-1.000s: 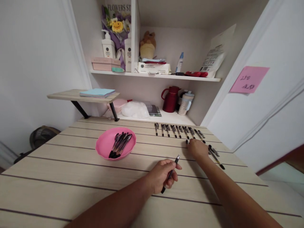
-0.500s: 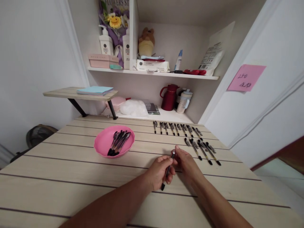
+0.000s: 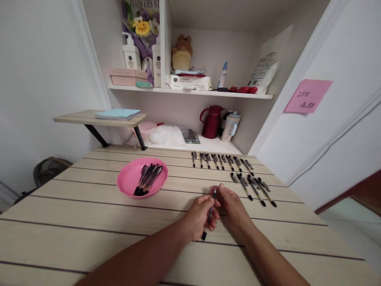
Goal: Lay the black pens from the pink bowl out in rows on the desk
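A black pen [image 3: 210, 212] is held slantwise in my left hand [image 3: 199, 217], its dark end pointing toward me and its metal tip facing away. The fingers of my right hand [image 3: 233, 206] are bent close around that tip; the exact contact is partly hidden. Beyond my hands, several pens [image 3: 258, 191] with dark ends lie in a short row, with small dark parts beside them; a loose cap [image 3: 234, 177] is at its left. Farther back is a longer row of pens [image 3: 222, 162]. To the left, a pink bowl [image 3: 125, 182] holds several more pens [image 3: 149, 179].
The slatted tabletop [image 3: 104, 210] carries a small raised stand [image 3: 74, 116] with blue paper [image 3: 119, 113] at the back left. Behind stand a red jug [image 3: 212, 123] and a pale cup [image 3: 230, 128]. A shelf [image 3: 232, 94] above holds bottles, packets and a soft toy.
Fingers of my right hand now show behind the pen's tip, and the hand has shifted slightly left. The pen stays in my left hand. The view has moved a little.
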### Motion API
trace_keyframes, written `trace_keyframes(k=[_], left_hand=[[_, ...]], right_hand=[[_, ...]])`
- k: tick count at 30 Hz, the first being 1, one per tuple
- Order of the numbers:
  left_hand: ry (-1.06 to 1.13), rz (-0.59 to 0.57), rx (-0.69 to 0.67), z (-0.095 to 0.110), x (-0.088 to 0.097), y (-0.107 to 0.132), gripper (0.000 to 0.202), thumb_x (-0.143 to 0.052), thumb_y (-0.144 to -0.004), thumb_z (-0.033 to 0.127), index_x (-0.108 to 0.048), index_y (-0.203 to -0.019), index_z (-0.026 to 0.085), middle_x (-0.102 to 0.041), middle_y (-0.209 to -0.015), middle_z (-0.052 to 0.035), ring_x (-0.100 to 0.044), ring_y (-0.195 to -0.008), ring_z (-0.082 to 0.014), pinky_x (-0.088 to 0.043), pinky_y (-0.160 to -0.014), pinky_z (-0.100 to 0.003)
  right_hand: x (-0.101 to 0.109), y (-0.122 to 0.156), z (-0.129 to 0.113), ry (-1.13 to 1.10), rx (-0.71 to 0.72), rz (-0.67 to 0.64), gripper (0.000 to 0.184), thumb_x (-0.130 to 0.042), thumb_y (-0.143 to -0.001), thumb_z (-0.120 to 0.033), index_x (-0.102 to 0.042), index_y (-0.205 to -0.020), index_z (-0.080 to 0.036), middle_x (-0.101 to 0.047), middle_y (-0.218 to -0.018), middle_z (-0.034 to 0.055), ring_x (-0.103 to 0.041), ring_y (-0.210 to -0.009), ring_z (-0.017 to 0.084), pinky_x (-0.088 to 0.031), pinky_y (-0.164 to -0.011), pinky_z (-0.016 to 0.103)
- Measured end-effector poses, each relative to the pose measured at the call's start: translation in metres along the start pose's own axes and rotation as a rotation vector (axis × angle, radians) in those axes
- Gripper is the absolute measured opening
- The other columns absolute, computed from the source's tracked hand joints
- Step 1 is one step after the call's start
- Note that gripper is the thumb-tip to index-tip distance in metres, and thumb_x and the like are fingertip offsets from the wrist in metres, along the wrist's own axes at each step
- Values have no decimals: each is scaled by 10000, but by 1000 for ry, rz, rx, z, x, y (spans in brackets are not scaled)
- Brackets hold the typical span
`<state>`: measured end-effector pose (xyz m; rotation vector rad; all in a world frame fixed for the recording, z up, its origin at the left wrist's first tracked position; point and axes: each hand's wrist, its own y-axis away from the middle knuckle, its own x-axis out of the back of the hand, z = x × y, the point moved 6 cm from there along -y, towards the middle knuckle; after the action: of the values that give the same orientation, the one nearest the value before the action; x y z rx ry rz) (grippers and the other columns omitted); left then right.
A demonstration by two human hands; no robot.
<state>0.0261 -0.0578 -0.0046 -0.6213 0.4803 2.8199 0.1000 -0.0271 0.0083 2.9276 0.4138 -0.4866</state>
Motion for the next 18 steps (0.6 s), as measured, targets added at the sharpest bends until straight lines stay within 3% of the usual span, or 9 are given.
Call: trace_keyframes(k=[5,8,11,15,18], left_hand=[[-10,-21,1,-1,1,-2,277,-466,-755,451,-467,-825,183,-481,-501,61,-308,-282,-26,-127,-336,-167],[-10,-52,15,-1,0,-2,246,-460,-760,421,-468,-819,182,-487,-499,57,-274,-275,-18,-104,-333,-170],[-20,-66,21,-1,-1,-1,208,-434,-771,388,-468,-806,186,-494,-506,49,-269,-274,-22,-100,-327,-176],[-29,-58,30,0,0,-1,217,-430,-770,387,-477,-821,181,-492,-510,48,-270,-279,-21,-100,-328,-176],[-23,-57,33,0,0,0,246,-447,-760,407,-481,-831,173,-488,-513,49,-265,-285,-17,-95,-334,-176]], right_hand=[[0,-3,-2,-4,8,-22,331,-623,-691,-491,-531,-677,-173,-451,-423,-70,-428,-294,96,-338,-299,216],[8,-6,-6,-85,45,33,300,-659,-679,-440,-598,-766,-160,-595,-600,-9,-437,-357,68,-362,-331,206],[18,-11,-11,-168,85,101,251,-695,-661,-378,-627,-781,-167,-643,-748,30,-498,-461,75,-436,-416,213],[45,-19,-21,-168,165,238,267,-752,-596,-320,-651,-800,-180,-638,-711,24,-562,-581,107,-487,-495,217],[80,-27,-33,-27,227,403,309,-782,-532,-303,-654,-779,-170,-630,-649,14,-557,-554,108,-480,-475,217]])
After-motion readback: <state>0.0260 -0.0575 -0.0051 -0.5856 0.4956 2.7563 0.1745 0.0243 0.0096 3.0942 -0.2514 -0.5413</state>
